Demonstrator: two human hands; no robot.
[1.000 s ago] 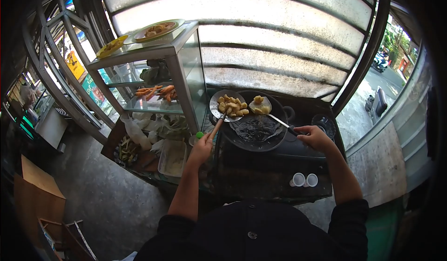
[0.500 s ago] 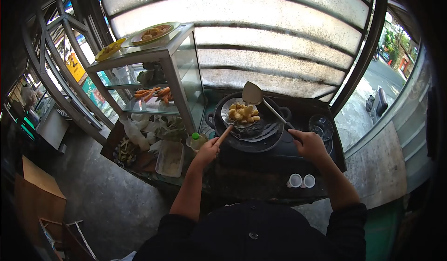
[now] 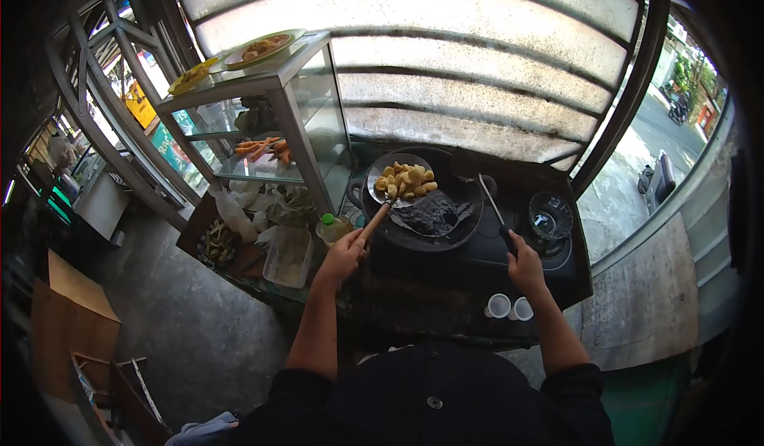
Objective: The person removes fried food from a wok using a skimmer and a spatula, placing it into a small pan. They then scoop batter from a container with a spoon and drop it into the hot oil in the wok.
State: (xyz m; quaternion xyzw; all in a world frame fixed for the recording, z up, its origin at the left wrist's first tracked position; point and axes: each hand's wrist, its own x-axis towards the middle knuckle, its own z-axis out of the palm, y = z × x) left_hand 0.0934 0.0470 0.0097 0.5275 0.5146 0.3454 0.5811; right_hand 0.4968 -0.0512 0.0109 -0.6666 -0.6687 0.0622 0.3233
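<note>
Two black sleeves (image 3: 577,382) lie nearest, leading to a pair of busy hands. The left hand (image 3: 341,259) has its grip wrapped round the pale wooden handle of a round, shallow metal skimmer (image 3: 376,182); the right hand (image 3: 525,263) has its grip folded round the black handle of a slim metal turner (image 3: 489,197). Near the right forearm, two small white cups (image 3: 498,306) stand side by side on the dark table (image 3: 430,295).

Half a second ago the turner's broad blade stood face-on just beyond the skimmer; now it has swung to the right, its shaft near the wok's right edge and its blade hard to make out. By the look of it, the skimmer alone bears the food at this point.

Beyond the hands, a wide black wok (image 3: 446,243) holds dark, glossy oil (image 3: 434,214). The chunky golden-brown fried pieces (image 3: 407,181) sit heaped on the skimmer, over the wok's far left part, uneven in shape and lightly browned. Whether the skimmer touches the rim, I cannot tell. A clear glass bowl (image 3: 551,216) sits to the wok's right; farther left rises a metal-framed glass display case (image 3: 278,84).
</note>
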